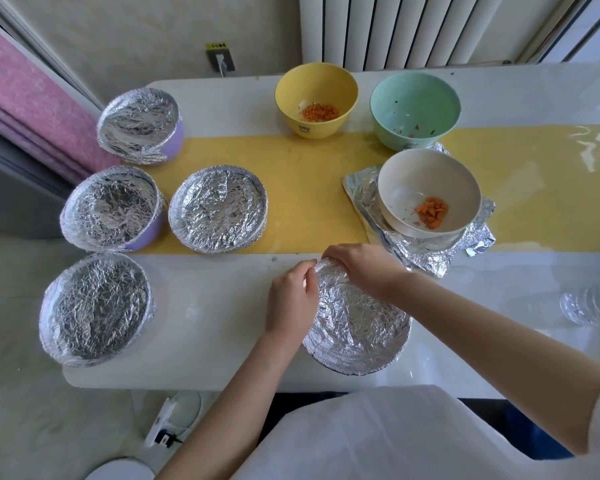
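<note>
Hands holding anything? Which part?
Yes. The left hand and the right hand both grip the foil-covered bowl at its far rim, fingers curled on the foil edge.

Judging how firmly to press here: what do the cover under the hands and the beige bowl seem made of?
The foil cover looks like thin aluminium foil: silver, shiny, finely crinkled, creasing where the left hand and right hand grip its rim. The beige bowl is smooth with a soft sheen, likely plastic or melamine, possibly ceramic.

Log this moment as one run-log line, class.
foil-covered bowl: on white table, near front edge | left hand: pinches its foil rim | right hand: grips its far rim
</note>
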`<state>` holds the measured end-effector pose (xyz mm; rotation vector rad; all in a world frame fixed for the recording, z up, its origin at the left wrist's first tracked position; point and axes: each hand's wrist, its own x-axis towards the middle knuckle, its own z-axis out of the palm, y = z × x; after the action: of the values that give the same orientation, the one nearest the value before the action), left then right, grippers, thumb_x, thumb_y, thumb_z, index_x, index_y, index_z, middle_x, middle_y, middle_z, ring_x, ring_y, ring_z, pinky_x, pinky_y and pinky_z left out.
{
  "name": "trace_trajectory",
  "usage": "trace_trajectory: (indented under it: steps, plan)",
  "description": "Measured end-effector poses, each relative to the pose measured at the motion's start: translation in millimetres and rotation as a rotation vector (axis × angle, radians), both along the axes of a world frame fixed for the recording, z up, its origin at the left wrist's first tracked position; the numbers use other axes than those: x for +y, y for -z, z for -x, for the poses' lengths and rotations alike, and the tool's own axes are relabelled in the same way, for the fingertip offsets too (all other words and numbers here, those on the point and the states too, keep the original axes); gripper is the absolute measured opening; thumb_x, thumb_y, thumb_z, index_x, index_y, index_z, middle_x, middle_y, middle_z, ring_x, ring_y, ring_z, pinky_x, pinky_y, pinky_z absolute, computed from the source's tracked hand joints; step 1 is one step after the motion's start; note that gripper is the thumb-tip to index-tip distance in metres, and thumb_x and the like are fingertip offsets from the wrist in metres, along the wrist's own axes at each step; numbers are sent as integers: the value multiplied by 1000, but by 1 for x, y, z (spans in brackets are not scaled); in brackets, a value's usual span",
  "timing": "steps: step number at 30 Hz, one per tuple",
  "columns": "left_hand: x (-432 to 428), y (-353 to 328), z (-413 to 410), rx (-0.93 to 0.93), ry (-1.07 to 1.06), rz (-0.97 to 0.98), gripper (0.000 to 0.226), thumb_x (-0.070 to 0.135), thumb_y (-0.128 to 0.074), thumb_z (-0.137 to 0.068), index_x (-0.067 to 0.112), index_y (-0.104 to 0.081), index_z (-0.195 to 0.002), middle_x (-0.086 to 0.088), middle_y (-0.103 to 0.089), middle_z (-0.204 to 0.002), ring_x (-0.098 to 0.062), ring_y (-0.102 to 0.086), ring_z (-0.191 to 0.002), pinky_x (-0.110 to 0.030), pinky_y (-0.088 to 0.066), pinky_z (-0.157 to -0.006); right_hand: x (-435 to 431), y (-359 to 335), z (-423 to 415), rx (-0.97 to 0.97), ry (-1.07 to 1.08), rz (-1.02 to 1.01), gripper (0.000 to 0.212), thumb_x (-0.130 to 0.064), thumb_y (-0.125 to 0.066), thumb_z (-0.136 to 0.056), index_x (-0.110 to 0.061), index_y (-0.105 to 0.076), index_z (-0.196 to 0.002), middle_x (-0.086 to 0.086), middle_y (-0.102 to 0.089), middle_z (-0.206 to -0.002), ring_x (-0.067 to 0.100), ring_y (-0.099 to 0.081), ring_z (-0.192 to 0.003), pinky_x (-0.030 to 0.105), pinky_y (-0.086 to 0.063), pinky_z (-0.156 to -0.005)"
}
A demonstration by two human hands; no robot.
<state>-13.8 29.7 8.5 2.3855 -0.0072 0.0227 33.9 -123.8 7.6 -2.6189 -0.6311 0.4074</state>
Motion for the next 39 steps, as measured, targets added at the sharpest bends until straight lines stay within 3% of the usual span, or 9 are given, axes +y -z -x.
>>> trace_trajectory:
  steps: [2,5,8,15,21,25,30,36,39]
  plan:
    - [-1,0,-3,19,34,31,21,11,-52,-93,5,-67,-106,-11,-71,-87,-26,-61,-68,-37,-51,-67,0,-1,-1,37,-18,-8,26,-14,-41,-100,-16,-57,-120,6,-67,-104,27,-64,-84,39,-52,-72]
    - [-4,3,-6,86,33,92,27,12,-47,-97,6,-62,-118,-12,-70,-104,-27,-64,-92,-28,-46,-80,-2,-7,0,127,7,-51,33,-20,-38,-101,-13,-50,-130,9,-61,-120,28,-60,-103,41,-48,-86]
    - [-5,7,-3,106,-9,85,27,8,-45,-97,3,-63,-116,-15,-69,-103,-28,-64,-94,-19,-40,-77,-12,-8,6,143,107,-84,35,-19,-37,-101,-10,-47,-134,10,-57,-129,27,-56,-113,36,-43,-95]
    - [-7,7,7,34,-14,65,27,1,-47,-93,4,-64,-115,-12,-69,-106,-26,-66,-96,-24,-46,-84,-22,3,16,98,174,-131,26,1,-44,-95,-4,-63,-113,16,-68,-88,29,-60,-69,33,-45,-62]
    - [-5,5,7,61,-39,78,28,4,-47,-95,4,-63,-118,-15,-69,-104,-26,-66,-94,-15,-41,-78,-19,-3,7,168,120,-2,25,-6,-38,-98,-5,-60,-109,17,-65,-84,32,-59,-72,39,-44,-65]
    - [-4,5,7,62,-24,66,27,6,-47,-95,3,-63,-116,-16,-70,-97,-30,-65,-86,-17,-39,-70,-5,-10,2,159,82,-19,29,-22,-37,-101,-14,-58,-119,7,-68,-102,26,-62,-89,36,-50,-74]
    - [-5,9,10,39,-38,41,24,5,-50,-94,3,-63,-114,-14,-71,-95,-31,-66,-84,-25,-42,-71,5,-2,2,69,82,7,23,-13,-42,-97,-17,-63,-104,4,-64,-78,26,-58,-68,31,-46,-58]
    - [-5,8,15,41,-31,45,28,9,-46,-96,6,-58,-121,-12,-69,-105,-30,-65,-92,-29,-44,-76,2,0,7,90,86,-70,27,-26,-43,-99,-20,-61,-118,6,-71,-103,28,-67,-87,41,-54,-77]
    - [-3,5,24,45,-78,84,35,11,-41,-98,9,-47,-132,-8,-63,-121,-24,-61,-105,-33,-47,-83,-6,-4,11,104,192,-145,32,-23,-43,-99,-12,-57,-126,8,-66,-118,27,-63,-103,35,-48,-88]
